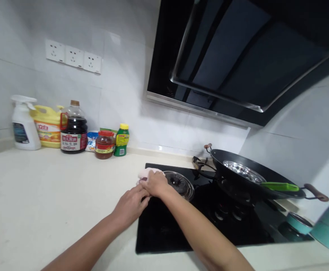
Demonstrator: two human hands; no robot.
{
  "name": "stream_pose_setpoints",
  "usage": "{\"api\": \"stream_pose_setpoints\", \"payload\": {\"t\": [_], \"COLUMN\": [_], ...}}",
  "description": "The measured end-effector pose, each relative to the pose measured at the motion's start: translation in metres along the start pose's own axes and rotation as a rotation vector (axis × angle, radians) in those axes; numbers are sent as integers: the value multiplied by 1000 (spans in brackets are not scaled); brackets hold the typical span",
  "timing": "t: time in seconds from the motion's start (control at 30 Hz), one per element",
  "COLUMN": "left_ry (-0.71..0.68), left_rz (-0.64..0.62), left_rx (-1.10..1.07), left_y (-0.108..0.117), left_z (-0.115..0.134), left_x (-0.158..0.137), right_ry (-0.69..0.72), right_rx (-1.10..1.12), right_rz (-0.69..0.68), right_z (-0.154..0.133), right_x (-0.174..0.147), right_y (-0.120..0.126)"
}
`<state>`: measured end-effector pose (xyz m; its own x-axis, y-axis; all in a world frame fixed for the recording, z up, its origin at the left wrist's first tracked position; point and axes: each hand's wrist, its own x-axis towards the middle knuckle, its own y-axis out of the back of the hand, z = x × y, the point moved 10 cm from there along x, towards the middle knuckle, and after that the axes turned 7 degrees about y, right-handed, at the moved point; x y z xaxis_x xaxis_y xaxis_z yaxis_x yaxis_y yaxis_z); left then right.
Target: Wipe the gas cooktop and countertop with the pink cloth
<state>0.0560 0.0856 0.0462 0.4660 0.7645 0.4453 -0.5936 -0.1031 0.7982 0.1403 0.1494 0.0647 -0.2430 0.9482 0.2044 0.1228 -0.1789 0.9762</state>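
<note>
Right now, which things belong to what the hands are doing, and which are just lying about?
Seem in use:
crumpled pale cloth under the right hand, left hand beside it
shiny black glass cooktop

Just lying about:
white plastic spray bottle
yellow plastic jug
red-lidded glass jar
round black metal wok

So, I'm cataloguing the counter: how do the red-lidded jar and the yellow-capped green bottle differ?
The jar is squat and wide; the bottle is taller and slimmer. The jar shows reddish-brown contents; the bottle's green body hides its own. Both stand upright and capped.
</note>
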Motion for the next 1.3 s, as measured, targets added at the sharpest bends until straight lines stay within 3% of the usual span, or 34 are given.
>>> {"api": "stream_pose_setpoints", "payload": {"t": [0.1,0.2,0.37,0.5,0.7,0.8,1.1,1.3], "left_ry": [7,27,49,90,78,62,44,49], "left_rz": [-35,-80,-124,-171,-163,-163,-138,-147], "left_rx": [-1,-8,-19,-52,-74,-74,-92,-97], "left_y": [-3,-5,-7,-7,-7,-9,-9,-13], "left_z": [-4,-6,-3,0,7,8,5,2], "left_x": [1,1,0,-4,-6,-6,-6,-6], "right_ry": [-48,12,157,182,60,13,-162,-356], "right_rx": [-32,-28,24,89,51,-42,-248,-196], "right_rz": [35,46,28,-18,-97,-121,-139,-216], "right_z": [1,4,18,53,132,152,149,159], "right_x": [2,-13,-67,-109,-144,-145,-143,-142], "right_y": [-5,-1,10,13,15,20,53,33]}}
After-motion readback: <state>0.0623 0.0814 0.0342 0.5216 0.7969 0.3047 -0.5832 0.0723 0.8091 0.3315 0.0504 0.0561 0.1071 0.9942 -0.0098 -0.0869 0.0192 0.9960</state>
